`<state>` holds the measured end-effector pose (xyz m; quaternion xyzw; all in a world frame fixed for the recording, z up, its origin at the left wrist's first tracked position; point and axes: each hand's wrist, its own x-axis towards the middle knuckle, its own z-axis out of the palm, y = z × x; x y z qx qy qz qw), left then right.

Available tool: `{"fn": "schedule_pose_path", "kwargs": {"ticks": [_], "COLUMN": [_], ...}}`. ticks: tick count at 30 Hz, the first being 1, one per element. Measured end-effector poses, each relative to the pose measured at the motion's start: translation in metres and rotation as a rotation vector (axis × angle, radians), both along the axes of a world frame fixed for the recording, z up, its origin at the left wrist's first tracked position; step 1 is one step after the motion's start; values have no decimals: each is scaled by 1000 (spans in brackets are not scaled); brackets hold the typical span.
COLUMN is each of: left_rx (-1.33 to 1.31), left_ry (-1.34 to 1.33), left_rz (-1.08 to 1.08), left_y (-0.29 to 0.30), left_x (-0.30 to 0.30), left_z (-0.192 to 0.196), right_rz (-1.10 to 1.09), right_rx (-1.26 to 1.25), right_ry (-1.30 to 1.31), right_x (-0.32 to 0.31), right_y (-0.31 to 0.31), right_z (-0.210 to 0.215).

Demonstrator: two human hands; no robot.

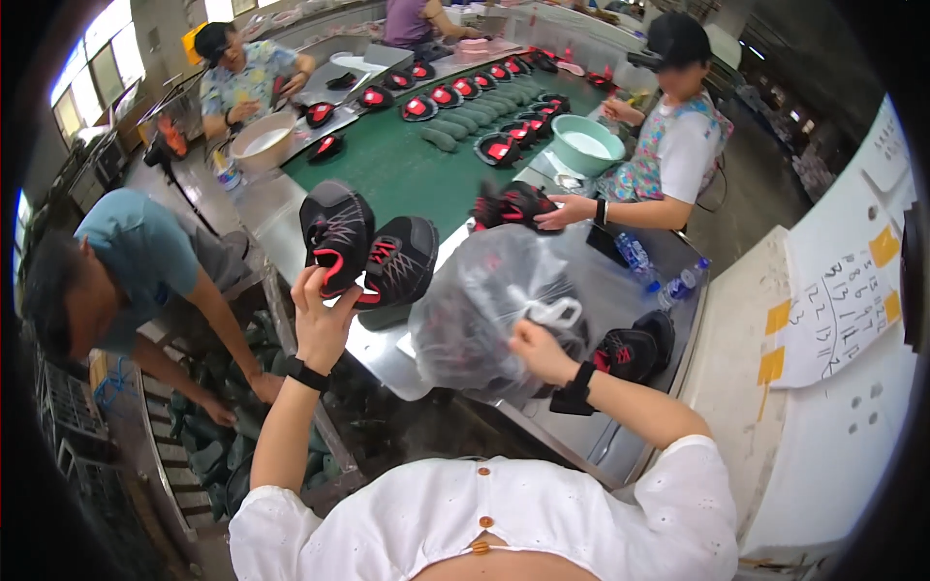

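Raised at the left, my left hand (323, 318) is closed on the red-lined openings of two black shoe uppers (337, 225) with grey lacing lines and red trim. To the right of them, a cloudy clear plastic bag (450, 324) bulges with dark contents that I cannot make out well. My right hand (544, 351) is closed on the bag beside its white handle loop (560, 312). More black and red shoe uppers (628, 353) lie right of the bag on the metal table. Just beyond the bag, a co-worker's hand (567, 213) holds another black and red upper (518, 201).
A green belt (363, 174) carries rows of uppers and green shoe lasts (465, 126). A teal basin (587, 145) and a beige basin (263, 140) flank it. Water bottles (635, 254) stand right. At left, a co-worker (145, 261) bends over a bin of green lasts (218, 455).
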<state>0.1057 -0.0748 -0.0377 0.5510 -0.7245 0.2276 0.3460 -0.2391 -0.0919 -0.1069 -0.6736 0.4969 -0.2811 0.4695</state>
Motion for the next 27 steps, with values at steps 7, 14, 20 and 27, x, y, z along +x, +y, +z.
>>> {"fn": "schedule_pose_path", "kwargs": {"ticks": [7,14,20,27], "left_rx": [-51,336,1276,362], "left_ry": [26,41,1474,339], "left_rz": [-271,-659,-1186,-747], "left_y": [-113,-222,-300,-311], "left_x": [-83,-216,-206,-198], "left_z": [71,23,-60,-67], "right_rz": [944,529,255,136], "right_rx": [134,132,207,338], "right_ry": [-245,-58,-37,-165], "right_x": [45,14,-13,-7], "right_y": [26,24,47,54], "right_z": [46,45,29,32]}}
